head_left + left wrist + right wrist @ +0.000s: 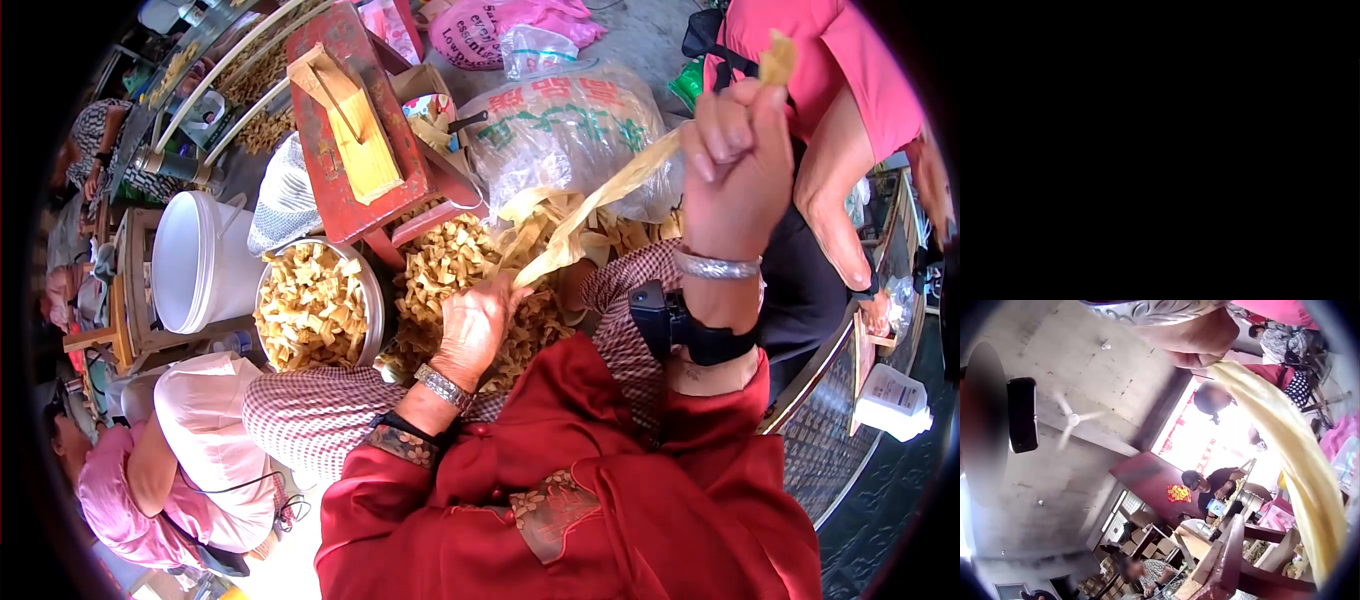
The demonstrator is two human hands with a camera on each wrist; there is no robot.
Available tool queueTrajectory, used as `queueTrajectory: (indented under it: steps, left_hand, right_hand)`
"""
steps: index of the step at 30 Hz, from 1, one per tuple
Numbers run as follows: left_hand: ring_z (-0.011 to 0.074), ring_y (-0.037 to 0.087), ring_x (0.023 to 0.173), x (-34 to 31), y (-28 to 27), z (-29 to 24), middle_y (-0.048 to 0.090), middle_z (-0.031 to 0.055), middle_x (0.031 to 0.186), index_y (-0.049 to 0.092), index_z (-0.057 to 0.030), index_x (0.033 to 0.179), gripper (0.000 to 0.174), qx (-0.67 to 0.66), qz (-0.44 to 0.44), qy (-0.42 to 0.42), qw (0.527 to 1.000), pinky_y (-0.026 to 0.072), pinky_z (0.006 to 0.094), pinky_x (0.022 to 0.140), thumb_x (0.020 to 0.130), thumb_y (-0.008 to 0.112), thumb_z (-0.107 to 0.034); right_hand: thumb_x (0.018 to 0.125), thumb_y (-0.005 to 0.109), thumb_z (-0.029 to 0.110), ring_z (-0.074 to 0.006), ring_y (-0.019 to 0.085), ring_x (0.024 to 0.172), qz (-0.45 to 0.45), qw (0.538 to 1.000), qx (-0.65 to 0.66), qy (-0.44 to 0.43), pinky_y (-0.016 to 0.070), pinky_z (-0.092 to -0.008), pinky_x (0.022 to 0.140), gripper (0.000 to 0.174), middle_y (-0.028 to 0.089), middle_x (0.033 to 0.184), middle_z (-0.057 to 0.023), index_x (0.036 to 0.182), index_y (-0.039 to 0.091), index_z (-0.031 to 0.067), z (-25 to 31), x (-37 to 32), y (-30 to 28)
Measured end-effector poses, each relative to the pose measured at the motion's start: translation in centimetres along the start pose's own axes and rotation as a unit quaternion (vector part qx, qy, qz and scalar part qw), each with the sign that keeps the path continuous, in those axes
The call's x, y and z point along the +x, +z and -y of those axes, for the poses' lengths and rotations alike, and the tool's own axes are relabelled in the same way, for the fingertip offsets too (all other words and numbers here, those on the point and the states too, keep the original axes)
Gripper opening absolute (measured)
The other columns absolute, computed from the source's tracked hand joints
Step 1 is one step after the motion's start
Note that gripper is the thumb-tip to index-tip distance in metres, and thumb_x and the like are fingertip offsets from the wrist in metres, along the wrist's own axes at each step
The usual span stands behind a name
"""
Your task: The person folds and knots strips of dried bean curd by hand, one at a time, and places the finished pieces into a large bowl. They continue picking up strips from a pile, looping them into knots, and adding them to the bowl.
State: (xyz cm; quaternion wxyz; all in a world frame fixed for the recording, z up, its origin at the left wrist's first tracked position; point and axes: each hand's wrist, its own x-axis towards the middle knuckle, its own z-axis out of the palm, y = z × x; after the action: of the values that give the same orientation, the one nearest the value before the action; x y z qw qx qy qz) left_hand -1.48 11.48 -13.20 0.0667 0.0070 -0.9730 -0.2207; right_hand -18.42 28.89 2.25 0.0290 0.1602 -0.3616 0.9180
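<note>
A long pale-yellow strip (622, 188), soft and ribbon-like, stretches diagonally between both hands in the head view. My right hand (738, 155) is raised at the upper right and grips the strip, with a short end sticking up past the fingers. Lower down, my left hand (478, 325) pinches the strip over a heap of short yellow folded pieces (440, 265). In the right wrist view the strip (1300, 462) hangs in a curve from the curled right hand (1200, 337). The left wrist view is black.
A metal bucket (376, 305) full of yellow pieces stands left of the heap, beside a white bucket (185, 270). Ahead, a red bench (310, 135) bears a wooden block (375, 165). A large plastic bag (570, 130) lies beyond the heap. People sit on both sides.
</note>
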Motion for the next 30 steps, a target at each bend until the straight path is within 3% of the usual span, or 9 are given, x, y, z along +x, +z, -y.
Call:
queueTrajectory:
  steps: [5, 6, 7, 8, 11, 18, 22, 26, 30]
  left_hand:
    - [0.0312, 0.062, 0.060, -1.1, 0.6, 1.0, 0.061, 0.0141, 0.063, 0.061, -0.0063, 0.087, 0.027, 0.000, 0.075, -0.026, 0.997, 0.0483, 0.0394, 0.054, 0.086, 0.062, -0.034]
    - [0.0323, 0.062, 0.060, -1.2, 0.7, 1.0, 0.061, 0.0143, 0.063, 0.060, -0.0057, 0.085, 0.029, -0.020, 0.056, -0.024, 0.998, 0.0485, 0.0406, 0.054, 0.087, 0.061, -0.035]
    - [0.0325, 0.062, 0.060, -1.1, 0.8, 1.2, 0.061, 0.0145, 0.063, 0.060, -0.0058, 0.085, 0.029, -0.010, 0.065, -0.026, 0.997, 0.0485, 0.0409, 0.055, 0.087, 0.061, -0.035]
    - [0.0328, 0.061, 0.060, -1.1, 0.9, 1.4, 0.061, 0.0147, 0.063, 0.061, -0.0058, 0.084, 0.029, -0.001, 0.074, -0.030, 0.997, 0.0485, 0.0412, 0.055, 0.087, 0.061, -0.035]
    - [0.0337, 0.062, 0.061, -1.2, 1.4, 1.9, 0.061, 0.0154, 0.063, 0.061, -0.0058, 0.084, 0.030, -0.011, 0.082, -0.050, 0.995, 0.0486, 0.0419, 0.056, 0.087, 0.061, -0.035]
    - [0.0349, 0.062, 0.065, -0.4, 1.8, 2.1, 0.063, 0.0174, 0.069, 0.064, -0.0052, 0.093, 0.031, -0.009, 0.125, -0.071, 0.990, 0.0497, 0.0429, 0.060, 0.087, 0.062, -0.035]
    - [0.0282, 0.064, 0.069, 0.7, 0.9, 2.0, 0.066, 0.0164, 0.074, 0.059, -0.0060, 0.119, 0.039, -0.091, 0.136, -0.083, 0.983, 0.0504, 0.0379, 0.060, 0.088, 0.062, -0.029]
    - [0.0100, 0.059, 0.067, 2.7, 1.2, 1.1, 0.065, 0.0099, 0.089, 0.027, -0.0094, 0.144, 0.067, -0.448, 0.229, -0.188, 0.843, 0.0501, 0.0274, 0.061, 0.088, 0.063, -0.018]
    - [0.0167, 0.063, 0.075, 3.6, -2.4, -0.8, 0.063, 0.0102, 0.096, 0.033, -0.0032, 0.137, 0.055, -0.660, 0.263, -0.224, 0.667, 0.0543, 0.0284, 0.068, 0.095, 0.052, -0.033]
  right_hand:
    - [0.098, 0.046, 0.023, -0.0077, 0.031, 0.053, 0.090, 0.993, 0.022, -0.072, 0.0272, -0.0212, 0.043, 0.025, 0.035, 0.061, 0.0061, 0.085, 0.056, 0.0040, 4.9, 1.0, 2.5]
    - [0.097, 0.047, 0.023, -0.0099, 0.036, 0.055, 0.079, 0.915, -0.313, -0.243, 0.0301, -0.0222, 0.045, 0.025, 0.038, 0.062, 0.0039, 0.084, 0.056, 0.0039, 6.8, 1.2, 1.3]
    - [0.096, 0.048, 0.024, -0.0121, 0.041, 0.057, 0.058, 0.702, -0.600, -0.378, 0.0331, -0.0233, 0.047, 0.024, 0.042, 0.063, 0.0017, 0.084, 0.056, 0.0038, 9.5, 1.6, -1.1]
    - [0.096, 0.048, 0.023, -0.0118, 0.041, 0.057, 0.042, 0.689, -0.602, -0.400, 0.0333, -0.0231, 0.047, 0.024, 0.042, 0.064, 0.0015, 0.084, 0.056, 0.0037, 10.7, 1.1, -1.2]
    - [0.096, 0.048, 0.022, -0.0111, 0.041, 0.056, 0.046, 0.881, -0.351, -0.314, 0.0340, -0.0227, 0.047, 0.022, 0.044, 0.065, 0.0010, 0.087, 0.055, 0.0032, 12.0, 0.0, 0.1]
    - [0.096, 0.047, 0.018, -0.0093, 0.043, 0.055, 0.073, 0.916, -0.289, -0.268, 0.0356, -0.0218, 0.048, 0.018, 0.047, 0.068, -0.0003, 0.092, 0.054, 0.0023, 13.1, -1.1, 1.3]
    - [0.097, 0.046, 0.017, -0.0083, 0.043, 0.054, 0.106, 0.941, -0.236, -0.218, 0.0365, -0.0213, 0.048, 0.016, 0.049, 0.070, -0.0010, 0.095, 0.053, 0.0017, 12.5, -1.6, 2.5]
    - [0.097, 0.046, 0.015, -0.0073, 0.044, 0.054, 0.149, 0.970, -0.160, -0.105, 0.0375, -0.0207, 0.048, 0.015, 0.051, 0.072, -0.0017, 0.098, 0.052, 0.0012, 9.9, -2.5, 4.6]
    - [0.097, 0.045, 0.013, -0.0063, 0.044, 0.053, 0.181, 0.974, -0.120, 0.070, 0.0384, -0.0202, 0.049, 0.014, 0.053, 0.074, -0.0024, 0.101, 0.051, 0.0006, 4.5, -4.8, 6.4]
